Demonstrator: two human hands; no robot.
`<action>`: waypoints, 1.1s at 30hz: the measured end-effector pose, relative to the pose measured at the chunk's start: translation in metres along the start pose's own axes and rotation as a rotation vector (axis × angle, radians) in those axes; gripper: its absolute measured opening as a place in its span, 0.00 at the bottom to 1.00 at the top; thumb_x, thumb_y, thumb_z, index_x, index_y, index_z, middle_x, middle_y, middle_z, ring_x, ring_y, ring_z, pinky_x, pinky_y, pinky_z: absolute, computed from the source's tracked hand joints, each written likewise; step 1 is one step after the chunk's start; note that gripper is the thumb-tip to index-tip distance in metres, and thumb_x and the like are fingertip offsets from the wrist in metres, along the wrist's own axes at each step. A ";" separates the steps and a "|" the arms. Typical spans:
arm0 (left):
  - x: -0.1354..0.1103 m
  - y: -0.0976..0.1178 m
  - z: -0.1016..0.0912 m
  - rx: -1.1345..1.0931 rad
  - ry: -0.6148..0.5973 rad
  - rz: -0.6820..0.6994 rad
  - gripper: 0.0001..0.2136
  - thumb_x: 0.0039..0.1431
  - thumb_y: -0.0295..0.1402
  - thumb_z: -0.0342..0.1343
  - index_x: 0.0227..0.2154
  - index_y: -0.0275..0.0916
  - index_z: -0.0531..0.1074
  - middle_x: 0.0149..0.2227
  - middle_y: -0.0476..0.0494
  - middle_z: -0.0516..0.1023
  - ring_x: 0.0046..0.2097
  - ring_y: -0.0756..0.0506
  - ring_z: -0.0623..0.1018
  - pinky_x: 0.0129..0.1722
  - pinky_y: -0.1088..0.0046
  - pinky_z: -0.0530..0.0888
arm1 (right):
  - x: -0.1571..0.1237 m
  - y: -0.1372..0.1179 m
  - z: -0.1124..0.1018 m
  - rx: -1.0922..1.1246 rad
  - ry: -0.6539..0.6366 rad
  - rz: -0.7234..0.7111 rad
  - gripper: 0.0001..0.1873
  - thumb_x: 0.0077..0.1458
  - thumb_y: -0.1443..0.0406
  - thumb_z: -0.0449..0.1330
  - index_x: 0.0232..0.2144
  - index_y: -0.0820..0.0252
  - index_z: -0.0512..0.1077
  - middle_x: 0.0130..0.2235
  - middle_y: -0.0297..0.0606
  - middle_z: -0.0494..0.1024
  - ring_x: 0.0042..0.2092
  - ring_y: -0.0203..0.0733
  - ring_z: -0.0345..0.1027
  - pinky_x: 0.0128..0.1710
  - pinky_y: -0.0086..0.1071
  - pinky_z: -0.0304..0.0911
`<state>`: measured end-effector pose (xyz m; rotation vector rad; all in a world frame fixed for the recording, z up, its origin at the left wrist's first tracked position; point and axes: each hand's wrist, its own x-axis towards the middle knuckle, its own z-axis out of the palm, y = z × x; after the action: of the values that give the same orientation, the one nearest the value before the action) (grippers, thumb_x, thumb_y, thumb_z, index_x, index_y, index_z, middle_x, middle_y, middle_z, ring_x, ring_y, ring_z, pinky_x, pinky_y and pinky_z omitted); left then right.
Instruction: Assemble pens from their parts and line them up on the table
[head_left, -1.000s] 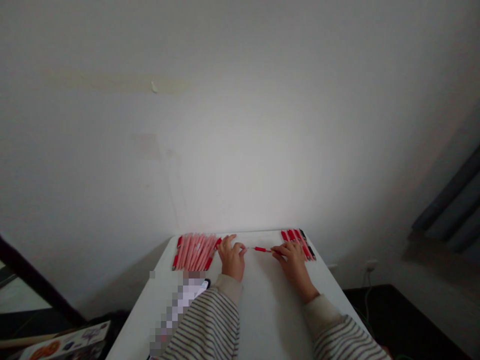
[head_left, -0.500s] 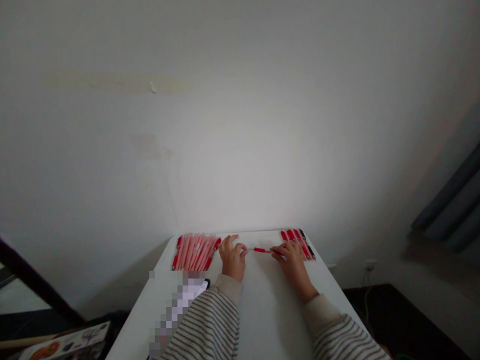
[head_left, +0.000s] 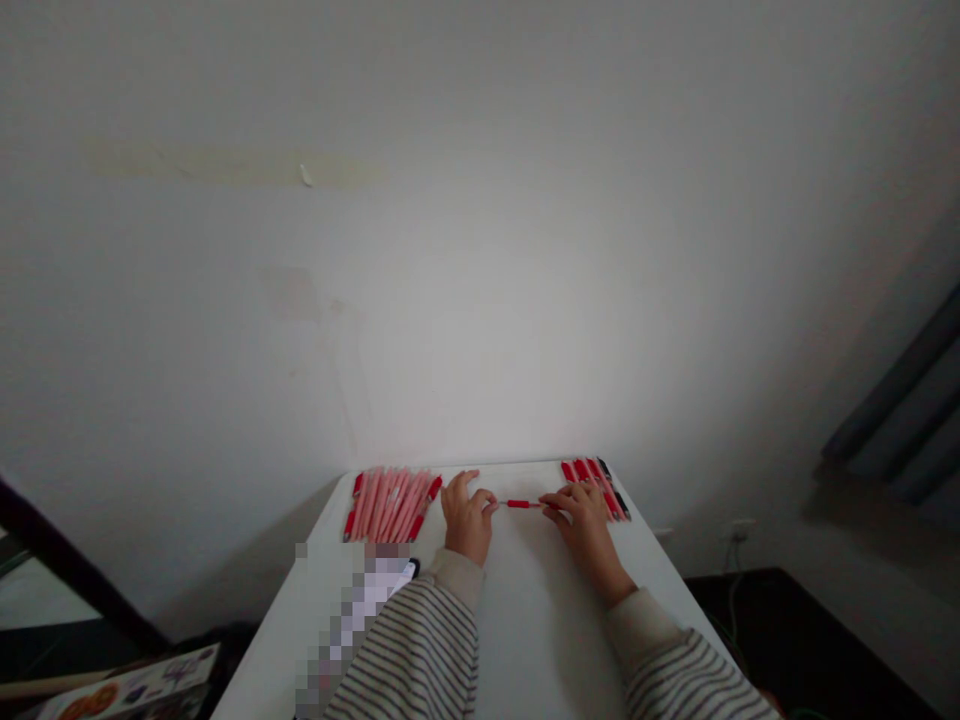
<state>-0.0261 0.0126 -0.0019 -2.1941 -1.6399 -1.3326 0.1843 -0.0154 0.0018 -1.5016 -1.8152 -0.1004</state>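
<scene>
A thin red pen lies crosswise between my two hands above the white table. My left hand pinches its left tip with thumb and forefinger, the other fingers raised. My right hand pinches its right end with curled fingers. A row of several pink and red pens lies just left of my left hand. A smaller group of red pens with a black one lies beyond my right hand at the table's far right corner.
The table stands against a plain white wall. A blurred patch covers something at the table's left edge. A printed box lies on the floor at the lower left. Dark floor and a wall socket are to the right.
Both hands have kept their pinch on the pen. The pen has levelled slightly and the hands have shifted very little.
</scene>
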 end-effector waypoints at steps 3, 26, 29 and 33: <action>0.000 0.000 -0.001 0.009 -0.017 0.011 0.02 0.51 0.28 0.59 0.27 0.42 0.75 0.52 0.41 0.69 0.56 0.38 0.65 0.57 0.46 0.63 | 0.000 0.000 0.001 -0.001 0.007 0.006 0.09 0.57 0.60 0.58 0.37 0.45 0.78 0.38 0.38 0.74 0.47 0.48 0.61 0.52 0.47 0.53; -0.001 0.008 -0.005 -0.043 -0.098 -0.034 0.04 0.53 0.29 0.57 0.27 0.44 0.76 0.53 0.42 0.69 0.58 0.38 0.65 0.59 0.40 0.57 | -0.002 -0.002 0.002 0.000 -0.029 -0.011 0.09 0.56 0.60 0.59 0.38 0.44 0.78 0.38 0.37 0.74 0.46 0.48 0.61 0.52 0.46 0.53; -0.001 0.006 -0.004 -0.053 -0.076 -0.033 0.04 0.53 0.30 0.58 0.30 0.45 0.77 0.53 0.43 0.69 0.57 0.39 0.65 0.59 0.42 0.58 | -0.001 -0.001 0.002 -0.004 -0.021 -0.006 0.09 0.56 0.60 0.59 0.38 0.44 0.78 0.38 0.36 0.74 0.46 0.47 0.62 0.52 0.45 0.53; 0.000 0.005 -0.004 -0.046 -0.068 -0.037 0.07 0.50 0.29 0.61 0.34 0.45 0.77 0.52 0.42 0.69 0.56 0.39 0.66 0.58 0.45 0.60 | 0.000 0.002 0.002 -0.004 -0.007 -0.002 0.08 0.55 0.61 0.60 0.37 0.44 0.78 0.38 0.36 0.75 0.46 0.48 0.62 0.52 0.45 0.54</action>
<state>-0.0247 0.0083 0.0022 -2.2698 -1.6973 -1.3320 0.1848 -0.0140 -0.0002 -1.5050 -1.8227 -0.0997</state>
